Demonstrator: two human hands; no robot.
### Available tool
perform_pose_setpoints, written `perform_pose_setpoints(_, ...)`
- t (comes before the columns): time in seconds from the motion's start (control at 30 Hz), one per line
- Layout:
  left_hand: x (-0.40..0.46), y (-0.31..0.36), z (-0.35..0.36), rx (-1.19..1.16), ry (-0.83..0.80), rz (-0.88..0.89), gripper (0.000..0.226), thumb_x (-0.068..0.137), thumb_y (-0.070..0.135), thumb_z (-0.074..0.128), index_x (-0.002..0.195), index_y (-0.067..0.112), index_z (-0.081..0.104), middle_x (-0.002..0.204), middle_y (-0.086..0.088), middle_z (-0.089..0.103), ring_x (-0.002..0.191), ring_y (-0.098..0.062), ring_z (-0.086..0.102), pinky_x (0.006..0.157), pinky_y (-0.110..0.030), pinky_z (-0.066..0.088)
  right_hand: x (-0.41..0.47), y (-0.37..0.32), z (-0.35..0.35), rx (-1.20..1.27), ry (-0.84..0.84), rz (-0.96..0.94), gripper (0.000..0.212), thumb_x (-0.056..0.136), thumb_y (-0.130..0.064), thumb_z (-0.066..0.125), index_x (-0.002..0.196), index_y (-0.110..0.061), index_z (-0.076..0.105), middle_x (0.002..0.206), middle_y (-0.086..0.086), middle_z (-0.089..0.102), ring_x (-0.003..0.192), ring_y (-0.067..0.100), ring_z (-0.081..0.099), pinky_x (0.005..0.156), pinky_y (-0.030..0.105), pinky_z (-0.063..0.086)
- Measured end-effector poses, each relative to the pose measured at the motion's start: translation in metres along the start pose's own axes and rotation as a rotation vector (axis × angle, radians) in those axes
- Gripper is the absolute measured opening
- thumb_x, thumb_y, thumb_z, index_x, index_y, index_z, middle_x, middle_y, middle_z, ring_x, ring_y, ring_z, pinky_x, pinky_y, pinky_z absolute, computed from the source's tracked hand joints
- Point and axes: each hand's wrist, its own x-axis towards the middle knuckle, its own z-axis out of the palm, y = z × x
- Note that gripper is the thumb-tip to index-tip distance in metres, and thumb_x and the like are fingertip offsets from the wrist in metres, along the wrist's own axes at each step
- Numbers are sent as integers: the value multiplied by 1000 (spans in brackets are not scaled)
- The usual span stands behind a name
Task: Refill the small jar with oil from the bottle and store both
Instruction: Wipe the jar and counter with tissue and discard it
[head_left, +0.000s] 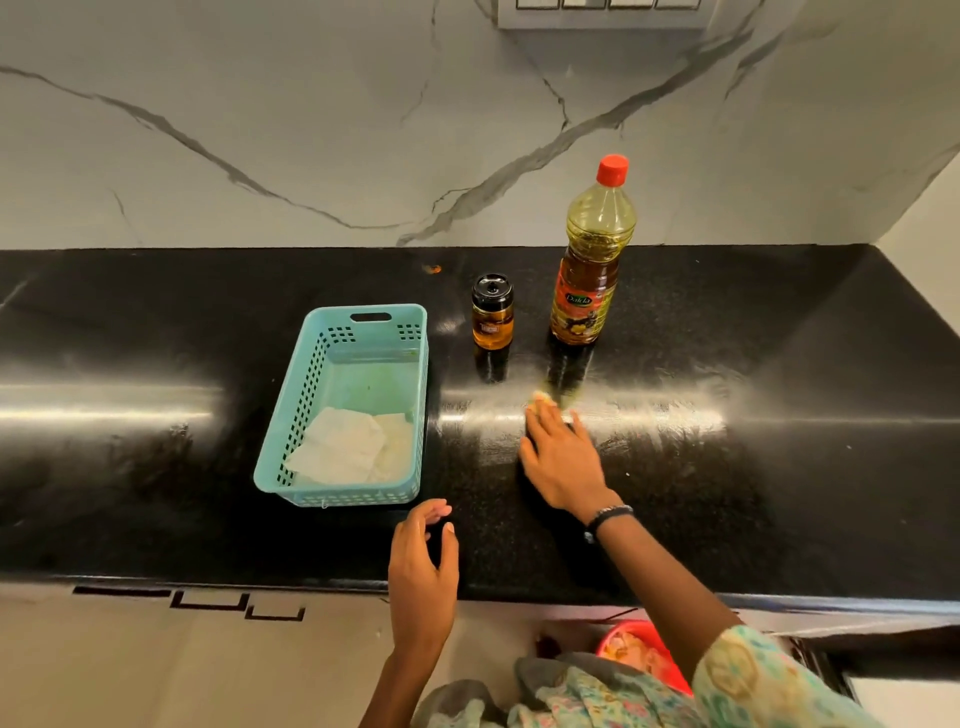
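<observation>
Small jar (492, 318) stands upright, black lid on, on the black counter (779, 364), toward the far side. Oil bottle (592, 260), red cap on, stands just right of it, apart. Right hand (563, 457) lies flat on the counter, near side of the bottle, fingers straight and close together, pressing a pale cloth (540, 399). Left hand (422, 566) hovers at the near edge, fingers loosely curled, holding nothing. Blue basket (291, 431) sits left of the jar, with paper (337, 447) inside.
</observation>
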Motion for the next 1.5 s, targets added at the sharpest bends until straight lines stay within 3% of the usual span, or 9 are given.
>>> perform_pose_setpoints(0.1, 0, -2, -2, -8, 1, -5, 28, 90, 6, 57, 110, 26, 56, 104, 9, 61, 101, -4, 56, 88, -19, 45, 0, -39, 7, 2, -35, -175, 79, 83, -48, -6, 150, -12, 17, 159, 8, 11, 146, 18, 7, 117, 38, -3)
perform_pose_setpoints(0.3, 0, -6, -4, -5, 10, -12, 26, 89, 7, 59, 112, 19, 57, 100, 7, 61, 98, -8, 57, 85, -26, 46, -34, -66, 21, 28, -65, -396, 67, 91, -42, 6, 148, -15, 27, 156, 4, 23, 145, 15, 14, 118, 36, -3)
perform_pose_setpoints(0.53, -2, -5, -8, -13, -13, 44, 27, 89, 6, 58, 112, 20, 57, 101, 9, 62, 98, -6, 57, 86, -23, 46, -27, 6, -1, -41, 22, -91, 73, 87, -43, -8, 150, -18, 16, 159, -3, 11, 145, 7, 6, 116, 35, -7)
perform_pose_setpoints(0.7, -9, -7, -9, -17, -7, 36, 28, 89, 5, 58, 113, 19, 57, 101, 9, 62, 98, -7, 58, 86, -20, 46, -51, 48, -4, -38, 30, 153, 59, 97, -39, 7, 151, -16, 14, 159, -1, 6, 146, 10, 3, 117, 36, -6)
perform_pose_setpoints(0.8, -12, -8, -10, -22, -2, 23, 28, 89, 5, 58, 113, 21, 57, 101, 9, 62, 98, -6, 57, 87, -17, 45, -61, 39, -2, -22, 12, 161, 55, 101, -37, 17, 151, -14, 12, 159, 3, 2, 146, 14, -1, 117, 35, -9)
perform_pose_setpoints(1.23, -25, -11, -19, -23, 13, -7, 26, 90, 8, 58, 114, 18, 57, 103, 5, 62, 99, -5, 57, 84, -13, 44, -77, -71, 33, -4, -59, -495, 60, 95, -38, 10, 149, -14, 22, 157, 4, 18, 146, 14, 9, 118, 33, -6)
perform_pose_setpoints(1.33, -27, -11, -19, -20, 12, 9, 27, 89, 6, 58, 112, 20, 56, 102, 6, 63, 98, -6, 58, 85, -19, 46, -83, -44, 27, -20, -29, -418, 57, 96, -36, 14, 148, -15, 27, 154, 3, 25, 145, 14, 17, 119, 37, 1)
perform_pose_setpoints(1.43, -29, -10, -19, -25, 1, 26, 29, 89, 3, 58, 112, 21, 56, 100, 7, 63, 97, -6, 57, 84, -19, 46, -82, -5, 19, -36, 54, -188, 58, 94, -35, 16, 142, -13, 40, 149, 6, 37, 140, 17, 30, 114, 34, 4)
perform_pose_setpoints(1.5, -31, -10, -20, -35, -3, 24, 30, 89, 3, 58, 112, 22, 56, 100, 7, 63, 97, -5, 57, 83, -14, 45, -88, 20, 15, -44, 97, -45, 63, 92, -38, 11, 144, -13, 36, 153, 3, 29, 142, 16, 26, 113, 32, 0)
